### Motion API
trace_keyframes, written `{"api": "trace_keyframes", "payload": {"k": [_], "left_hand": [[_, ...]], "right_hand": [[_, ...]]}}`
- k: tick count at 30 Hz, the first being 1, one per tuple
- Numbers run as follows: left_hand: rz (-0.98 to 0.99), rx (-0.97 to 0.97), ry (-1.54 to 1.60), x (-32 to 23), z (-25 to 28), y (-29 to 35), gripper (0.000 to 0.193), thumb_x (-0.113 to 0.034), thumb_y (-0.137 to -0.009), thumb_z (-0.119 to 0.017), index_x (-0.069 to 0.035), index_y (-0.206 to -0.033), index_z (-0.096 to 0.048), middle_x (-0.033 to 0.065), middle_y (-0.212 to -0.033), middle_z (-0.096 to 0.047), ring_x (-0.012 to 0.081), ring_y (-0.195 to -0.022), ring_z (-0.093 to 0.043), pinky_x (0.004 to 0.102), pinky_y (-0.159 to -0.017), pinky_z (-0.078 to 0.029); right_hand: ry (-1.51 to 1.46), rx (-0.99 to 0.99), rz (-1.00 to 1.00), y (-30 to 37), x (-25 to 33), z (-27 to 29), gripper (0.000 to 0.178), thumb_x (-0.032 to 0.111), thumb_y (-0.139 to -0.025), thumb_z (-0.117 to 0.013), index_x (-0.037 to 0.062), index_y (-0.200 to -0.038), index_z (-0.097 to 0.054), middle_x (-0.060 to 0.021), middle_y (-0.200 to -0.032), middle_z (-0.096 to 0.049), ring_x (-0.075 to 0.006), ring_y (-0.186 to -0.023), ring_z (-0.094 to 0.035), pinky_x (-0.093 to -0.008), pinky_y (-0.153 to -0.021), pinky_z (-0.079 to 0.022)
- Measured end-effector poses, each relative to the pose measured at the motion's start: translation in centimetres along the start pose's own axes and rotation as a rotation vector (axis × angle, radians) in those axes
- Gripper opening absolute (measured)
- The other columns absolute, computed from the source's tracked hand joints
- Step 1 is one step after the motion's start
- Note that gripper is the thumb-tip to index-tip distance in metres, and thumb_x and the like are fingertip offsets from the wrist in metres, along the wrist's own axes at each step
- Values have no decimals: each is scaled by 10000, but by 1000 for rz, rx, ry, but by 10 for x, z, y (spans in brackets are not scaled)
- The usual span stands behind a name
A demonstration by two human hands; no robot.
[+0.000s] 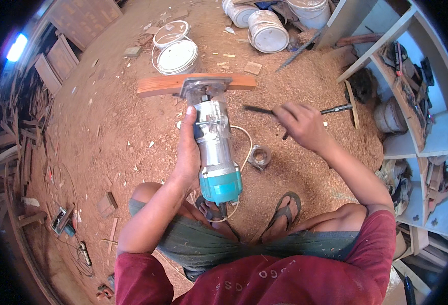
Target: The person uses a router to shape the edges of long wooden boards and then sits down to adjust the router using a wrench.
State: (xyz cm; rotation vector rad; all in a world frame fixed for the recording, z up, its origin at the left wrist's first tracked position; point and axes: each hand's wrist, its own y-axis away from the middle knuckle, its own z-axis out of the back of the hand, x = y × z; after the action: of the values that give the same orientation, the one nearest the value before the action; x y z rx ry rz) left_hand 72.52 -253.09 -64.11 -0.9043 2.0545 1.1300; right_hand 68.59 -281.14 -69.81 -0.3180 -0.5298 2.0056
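My left hand [187, 147] is wrapped round the body of a trim router [216, 147] with a silver barrel and a teal cap. The router's base plate [205, 86] faces away from me, against a reddish strip of wood [157, 85] that lies across it. To the right, my right hand [299, 123] is closed round a slim dark tool [258, 109] whose flat black end points left; its kind is hidden by my fingers. A metal rod [336, 109] shows just right of that hand; whether it belongs to the same tool I cannot tell.
A round ring-shaped part [259, 156] sits on the shavings-strewn ground before my feet. White buckets [178, 57] stand ahead. Shelves [412, 147] line the right side, scrap wood [25, 152] the left. The router's pale cord [249, 137] loops beside it.
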Motion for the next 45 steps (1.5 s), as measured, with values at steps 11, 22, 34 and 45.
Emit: {"api": "trace_keyframes", "payload": {"k": [11, 22, 34, 45], "left_hand": [[-154, -90, 83, -7, 10, 4, 640, -609, -910, -445, -28, -1115, -620, 144, -904, -699, 269, -742, -693, 413, -694, -594], [-124, 91, 154, -7, 17, 3, 811, -706, -841, -410, 11, -1172, -595, 210, -969, -683, 334, -829, -683, 453, -762, -575], [-58, 202, 181, -9, 11, -1, 758, -685, -896, -413, -6, -1187, -579, 145, -927, -680, 267, -795, -704, 412, -717, -608], [-173, 141, 82, -7, 13, 0, 619, -560, -893, -522, -4, -1163, -565, 116, -940, -672, 214, -777, -687, 391, -701, -599]], "right_hand": [[-243, 628, -440, 97, -97, -105, 257, 337, -1000, -506, 134, -1133, -590, -194, -1014, -657, -410, -987, -636, -528, -803, -495], [-298, 801, -394, 111, -81, -119, 282, 333, -1029, -451, 74, -1102, -536, -220, -928, -645, -429, -919, -631, -527, -778, -494], [-666, 1061, -572, 30, -98, -34, 288, 212, -759, -684, -33, -905, -644, -125, -773, -682, -247, -752, -672, -395, -666, -519], [-967, 823, -613, 24, -65, -15, 329, 281, -925, -691, -20, -1045, -631, -113, -819, -691, -117, -639, -567, -298, -531, -439]]}}
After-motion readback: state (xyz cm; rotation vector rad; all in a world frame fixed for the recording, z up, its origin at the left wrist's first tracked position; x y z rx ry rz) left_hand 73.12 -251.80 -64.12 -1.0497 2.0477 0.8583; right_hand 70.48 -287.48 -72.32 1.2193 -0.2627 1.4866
